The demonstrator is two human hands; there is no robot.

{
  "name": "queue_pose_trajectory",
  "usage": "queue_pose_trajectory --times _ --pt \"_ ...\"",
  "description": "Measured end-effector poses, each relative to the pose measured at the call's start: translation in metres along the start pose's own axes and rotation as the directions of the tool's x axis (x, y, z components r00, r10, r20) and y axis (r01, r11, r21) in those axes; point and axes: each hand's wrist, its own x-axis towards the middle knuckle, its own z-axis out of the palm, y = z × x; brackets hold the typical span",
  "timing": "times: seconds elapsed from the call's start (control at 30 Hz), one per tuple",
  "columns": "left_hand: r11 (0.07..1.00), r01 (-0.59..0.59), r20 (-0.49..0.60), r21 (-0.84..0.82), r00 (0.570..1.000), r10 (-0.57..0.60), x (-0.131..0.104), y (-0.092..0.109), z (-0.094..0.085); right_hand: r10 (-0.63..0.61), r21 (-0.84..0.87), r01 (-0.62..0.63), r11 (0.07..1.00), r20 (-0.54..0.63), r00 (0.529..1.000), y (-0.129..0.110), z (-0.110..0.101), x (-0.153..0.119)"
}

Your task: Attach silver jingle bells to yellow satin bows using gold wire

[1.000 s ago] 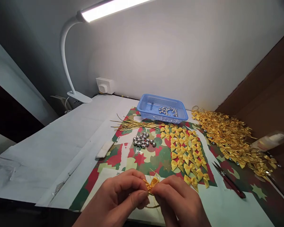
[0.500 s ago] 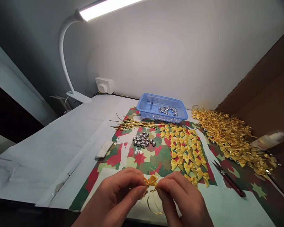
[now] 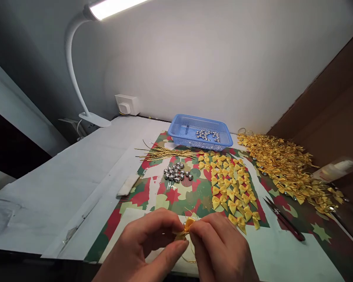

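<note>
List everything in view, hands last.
bow: 1, yellow, front centre
cord: count unclear, gold, below bow
loose bows: dozens, yellow, centre right
balls: over a dozen, silver, centre
basket: 1, blue, back
small balls: many, silver, in basket
strands: many, gold, before basket
heaped bows: many, gold, right
pointed tool: 1, dark red, right
bottle: 1, whitish, right
pad: 1, white, left
lamp: 1, white, back left
plug: 1, white, back left
patterned covering: 1, red-green, tabletop
panel: 1, brown, right
left hand: 1, at bow
right hand: 1, at bow

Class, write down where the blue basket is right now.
In the head view, the basket stands slightly right of centre at mid-height, behind the gold wires and the rows of yellow bows.
</note>
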Motion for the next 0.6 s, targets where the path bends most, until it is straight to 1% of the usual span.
queue_pose_trajectory --times 0.07,0.17,0.27,0.33,0.4,0.47,0.6 --pt "0.998 -0.040 0.034 0.053 0.999 0.038 0.0031 0.0024 -0.0002 0.000 0.002 0.000 1.000 0.012 1.000 -0.0007 0.0010 0.0001" --pt "0.986 -0.088 0.040 0.141 0.996 0.083 0.0062 0.0057 -0.0006 0.002 -0.001 -0.002 1.000 0.014 1.000 -0.0011 0.0024 -0.0005" --pt "0.975 -0.131 0.007 0.180 0.991 0.132 0.0070 0.0067 0.0002 0.003 -0.019 -0.003 1.000 -0.014 1.000 -0.0011 0.0049 -0.0016" --pt "0.974 -0.135 -0.019 0.179 0.990 0.141 0.0078 0.0074 0.0015 0.000 -0.037 -0.001 0.999 -0.030 1.000 -0.0013 0.0066 -0.0022" --pt "0.979 -0.118 -0.040 0.165 0.991 0.127 0.0089 0.0088 0.0027 -0.003 -0.053 0.001 0.999 -0.038 0.999 -0.0018 0.0080 -0.0022" --pt "0.987 -0.081 -0.048 0.141 0.995 0.089 0.0097 0.0102 0.0033 -0.006 -0.069 0.003 0.998 -0.043 0.999 -0.0027 0.0089 -0.0017" --pt "0.999 -0.014 -0.041 0.031 0.999 0.015 0.0098 0.0091 0.0008 -0.010 -0.115 0.006 0.993 -0.037 0.999 -0.0036 0.0077 -0.0008"
